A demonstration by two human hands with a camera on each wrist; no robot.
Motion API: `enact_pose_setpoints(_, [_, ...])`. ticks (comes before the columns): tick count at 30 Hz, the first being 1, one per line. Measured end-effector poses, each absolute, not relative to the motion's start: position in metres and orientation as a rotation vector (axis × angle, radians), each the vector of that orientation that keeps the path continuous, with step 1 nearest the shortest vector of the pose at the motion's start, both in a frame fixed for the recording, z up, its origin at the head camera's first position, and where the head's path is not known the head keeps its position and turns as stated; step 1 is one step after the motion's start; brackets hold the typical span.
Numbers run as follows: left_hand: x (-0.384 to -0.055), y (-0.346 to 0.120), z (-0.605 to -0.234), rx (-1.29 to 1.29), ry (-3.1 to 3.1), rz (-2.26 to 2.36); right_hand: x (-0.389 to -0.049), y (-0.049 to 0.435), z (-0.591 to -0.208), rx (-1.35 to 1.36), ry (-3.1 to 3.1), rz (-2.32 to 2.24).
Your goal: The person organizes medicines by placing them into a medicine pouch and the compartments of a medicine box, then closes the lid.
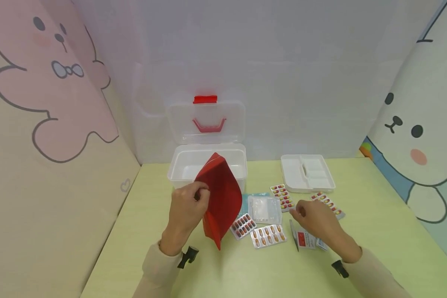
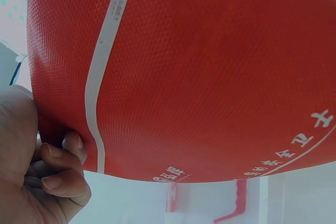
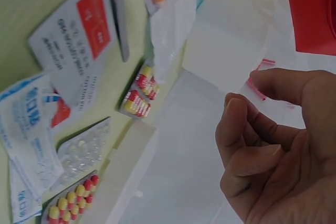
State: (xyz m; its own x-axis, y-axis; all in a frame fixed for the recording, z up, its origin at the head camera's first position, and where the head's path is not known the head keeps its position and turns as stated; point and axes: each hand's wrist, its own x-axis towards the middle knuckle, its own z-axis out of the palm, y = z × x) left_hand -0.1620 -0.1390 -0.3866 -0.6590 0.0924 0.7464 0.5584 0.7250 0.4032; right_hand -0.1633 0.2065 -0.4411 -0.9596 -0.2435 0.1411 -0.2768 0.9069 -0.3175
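My left hand grips a red pouch by its edge and holds it up in front of a clear box. In the left wrist view the pouch fills most of the picture, showing a pale stripe and white lettering. My right hand hovers on the right with loosely bent fingers and holds nothing. In the right wrist view a gap separates its thumb and forefinger. Beneath it lie metal tweezers, a red-and-white packet and a red-and-yellow capsule blister pack.
Behind the pouch, the box's lid stands raised against the white wall. A white divided tray sits back right. Between the hands lie a gauze packet, an orange capsule blister pack, a dark capsule pack and another capsule pack.
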Motion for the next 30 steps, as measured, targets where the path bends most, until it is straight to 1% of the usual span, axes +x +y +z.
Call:
enact_pose_setpoints(6, [-0.161, -0.138, -0.386, -0.477, -2.183, -0.812, -0.156, 0.212, -0.461, 0.4, -3.093, 0.473])
enact_pose_setpoints(18, [-0.161, -0.135, -0.386, -0.499, -2.18, -0.811, -0.151, 0.212, -0.486, 0.343, -3.267, 0.523])
enact_pose_setpoints(30, [-0.16, -0.134, -0.386, -0.484, -2.207, -0.816, -0.152, 0.207, -0.494, 0.258, -3.319, 0.518])
